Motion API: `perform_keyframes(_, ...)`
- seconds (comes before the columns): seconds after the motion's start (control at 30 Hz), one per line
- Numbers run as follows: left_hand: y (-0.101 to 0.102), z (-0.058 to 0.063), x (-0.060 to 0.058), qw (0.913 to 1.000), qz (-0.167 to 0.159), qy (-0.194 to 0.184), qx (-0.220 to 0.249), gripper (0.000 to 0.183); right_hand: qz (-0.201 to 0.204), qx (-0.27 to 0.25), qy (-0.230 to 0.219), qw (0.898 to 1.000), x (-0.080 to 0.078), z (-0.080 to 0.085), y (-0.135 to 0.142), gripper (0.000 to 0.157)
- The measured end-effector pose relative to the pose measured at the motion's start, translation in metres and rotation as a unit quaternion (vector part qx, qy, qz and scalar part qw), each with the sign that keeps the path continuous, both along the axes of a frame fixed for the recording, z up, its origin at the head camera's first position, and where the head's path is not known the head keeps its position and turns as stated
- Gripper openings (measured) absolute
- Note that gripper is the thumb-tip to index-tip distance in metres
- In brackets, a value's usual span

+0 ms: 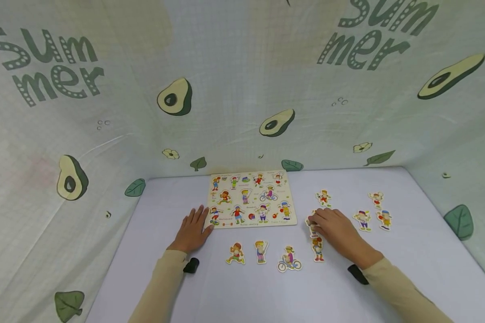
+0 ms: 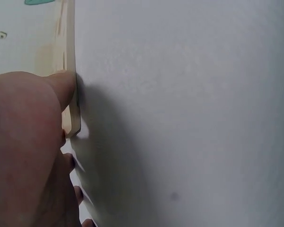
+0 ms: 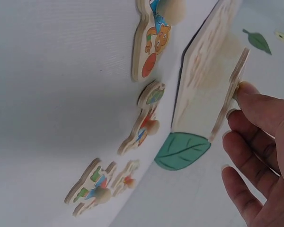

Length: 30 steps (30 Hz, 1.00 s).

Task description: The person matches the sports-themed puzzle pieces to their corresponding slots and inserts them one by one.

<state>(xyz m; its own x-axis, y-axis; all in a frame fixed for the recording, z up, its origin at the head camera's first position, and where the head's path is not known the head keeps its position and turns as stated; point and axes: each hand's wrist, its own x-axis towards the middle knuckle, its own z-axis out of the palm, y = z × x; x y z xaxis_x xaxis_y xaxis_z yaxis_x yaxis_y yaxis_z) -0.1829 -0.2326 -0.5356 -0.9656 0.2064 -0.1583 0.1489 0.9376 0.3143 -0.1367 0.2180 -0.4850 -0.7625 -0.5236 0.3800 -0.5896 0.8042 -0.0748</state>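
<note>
Cloth backdrop (image 1: 226,54), printed avocados, leaves and "summer", hangs behind and on both sides of the puzzle board (image 1: 234,204); creased, cut off at the frame edges. Surface (image 1: 250,296), pale, under the board, runs to the cloth. Beige sleeves (image 1: 161,285) come in from the near side, cut off at bottom. Board lies flat near the surface's far edge, coloured sports figures on it; can't tell print from inset pieces, captions mostly too small. Left hand (image 1: 191,232) at board's left edge, fingers straight and spread, thumb touching the edge, gripping nothing. Right hand (image 1: 341,233) just off board's right side, fingers curled, thumb and fingers pinching a figure piece (image 1: 313,233); hand covers part of it from above, right wrist view gives it edge-on, so its picture can't be read there. Board washed out and cropped in that view. Loose pieces: cyclist (image 1: 289,259), runner (image 1: 235,253) and yellow-haired figure (image 1: 261,251) nearer than the board; basketball figure (image 1: 317,249) off its near right corner, just beside the held piece; soccer figure (image 1: 323,198) right of board; purple-capped figure (image 1: 363,220), blue-capped figure (image 1: 384,220) and small red figure (image 1: 376,199) farther right, past the right hand. Black wrist devices (image 1: 191,265) partly hidden under the wrists, nearer than the board.
</note>
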Motion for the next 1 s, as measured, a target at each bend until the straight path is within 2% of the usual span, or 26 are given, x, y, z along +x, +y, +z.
perform_keyframes(0.13, -0.001, -0.001, 0.000, 1.0000, -0.003, -0.006, -0.003, 0.070, -0.008, 0.006, -0.030, 0.999, -0.007, 0.003, -0.008, 0.026)
perform_keyframes(0.3, -0.001, 0.003, 0.001, 0.9999, -0.003, -0.013, -0.002, 0.070, -0.018, 0.015, -0.056, 0.998, -0.014, 0.005, -0.017, 0.025)
perform_keyframes(0.5, -0.002, 0.001, -0.003, 0.9992, -0.004, -0.036, -0.013, 0.071, -0.008, 0.019, -0.053, 0.998, -0.026, 0.003, -0.026, 0.023)
perform_keyframes(0.7, -0.006, -0.004, -0.008, 0.9992, -0.007, -0.036, -0.018, 0.072, 0.005, 0.016, -0.053, 0.998, -0.039, 0.004, -0.037, 0.023)
perform_keyframes(1.0, -0.005, -0.002, -0.009, 0.9987, -0.003, -0.045, -0.022, 0.074, 0.017, 0.003, -0.049, 0.999, -0.060, 0.003, -0.060, 0.020)
